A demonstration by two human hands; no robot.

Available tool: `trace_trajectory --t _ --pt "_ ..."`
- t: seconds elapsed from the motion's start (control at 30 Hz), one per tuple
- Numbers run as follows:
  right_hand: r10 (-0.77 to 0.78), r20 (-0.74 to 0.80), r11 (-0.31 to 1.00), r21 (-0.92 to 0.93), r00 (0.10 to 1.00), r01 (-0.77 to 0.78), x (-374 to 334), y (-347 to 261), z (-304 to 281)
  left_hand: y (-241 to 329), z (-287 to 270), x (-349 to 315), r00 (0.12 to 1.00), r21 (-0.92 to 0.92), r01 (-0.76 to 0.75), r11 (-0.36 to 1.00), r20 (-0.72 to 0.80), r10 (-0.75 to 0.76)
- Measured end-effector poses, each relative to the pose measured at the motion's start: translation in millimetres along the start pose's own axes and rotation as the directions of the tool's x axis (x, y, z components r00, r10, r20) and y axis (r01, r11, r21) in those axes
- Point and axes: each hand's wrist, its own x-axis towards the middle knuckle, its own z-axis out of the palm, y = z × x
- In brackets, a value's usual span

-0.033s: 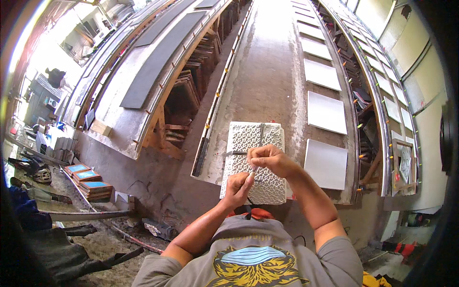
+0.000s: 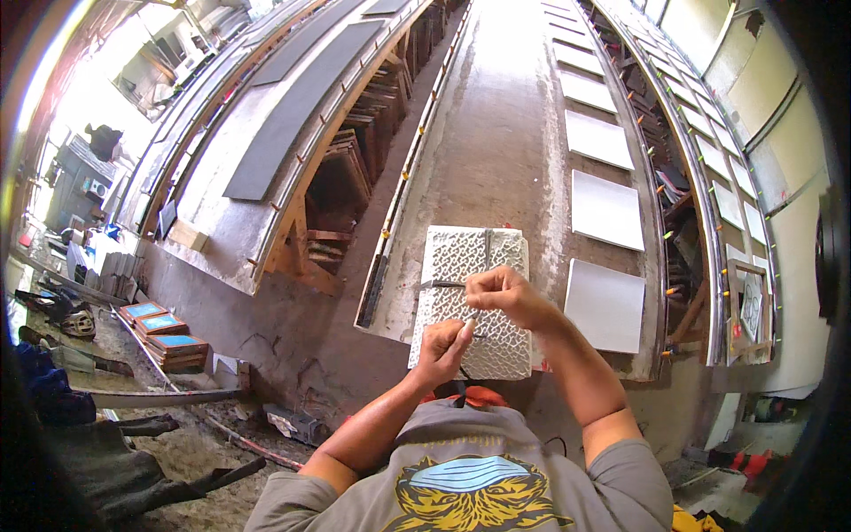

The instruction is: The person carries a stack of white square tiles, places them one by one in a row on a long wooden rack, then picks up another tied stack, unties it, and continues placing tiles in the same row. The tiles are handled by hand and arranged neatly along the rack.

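A stack of white sheets (image 2: 519, 244) with a raised lattice pattern lies at the near end of the long middle table. Dark straps (image 2: 443, 284) cross over it, one lengthwise and one sideways. Above the stack, the fingers of my right hand (image 2: 503, 294) are closed in a pinch on the dark strap. Just below and to its left, my left hand (image 2: 441, 348) is also closed, thumb pressed against the fingers, at the strap. A short dark strand shows between the two hands; my fingers cover most of the crossing.
White panels (image 2: 605, 306) lie in a row along the right side of the middle table (image 2: 496, 151). To the left, another long table carries dark panels (image 2: 301, 115). Blue-topped wooden frames (image 2: 173, 341) are stacked low at left. A wooden frame (image 2: 749, 310) leans at right.
My right hand has shifted slightly to the right, a little further from my left hand. My left hand and the stack stay almost where they were.
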Motion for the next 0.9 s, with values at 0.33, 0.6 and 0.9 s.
trace_trajectory --t 0.33,0.6,0.9 --pt "-0.157 -0.784 0.986 -0.155 0.600 0.057 32 -4 -138 22 -26 -31 0.918 0.177 -0.397 0.900 0.095 0.386" --pt "-0.349 -0.716 0.561 -0.676 0.604 -0.477 -1 20 -210 -32 -93 -105 0.976 0.437 -0.023 0.899 -0.184 0.115" --pt "-0.331 -0.719 0.855 -0.502 0.611 -0.129 -28 86 -60 -86 -100 -84 0.882 0.638 0.471 0.610 -0.339 -0.327"
